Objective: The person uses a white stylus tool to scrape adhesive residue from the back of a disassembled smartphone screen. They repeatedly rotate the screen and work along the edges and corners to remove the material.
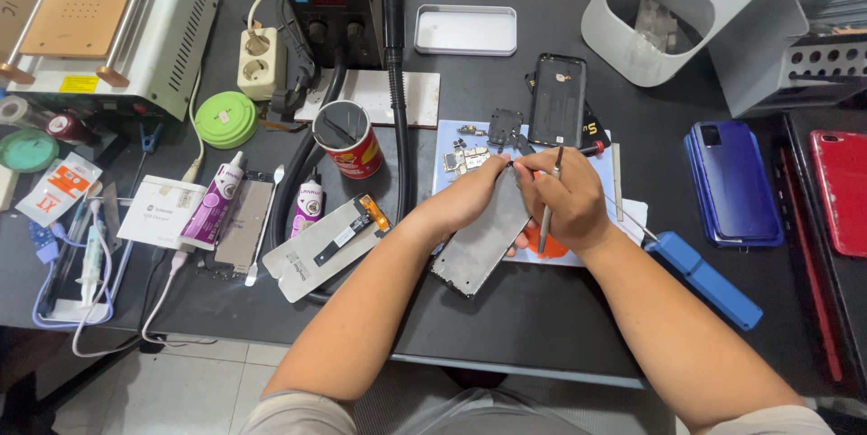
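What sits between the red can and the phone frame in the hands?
Head view: the black hose runs down between the red can and the phone frame; otherwise bare black table.

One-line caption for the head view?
Left hand steadies a grey phone frame while right hand holds slim metal tweezers over it.

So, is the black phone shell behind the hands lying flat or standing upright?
Lying flat. The black phone shell rests on its back on the blue mat, its open inside facing up, beyond both hands.

left hand: fingers curled, gripping | right hand: closed in pinch | forearms converge
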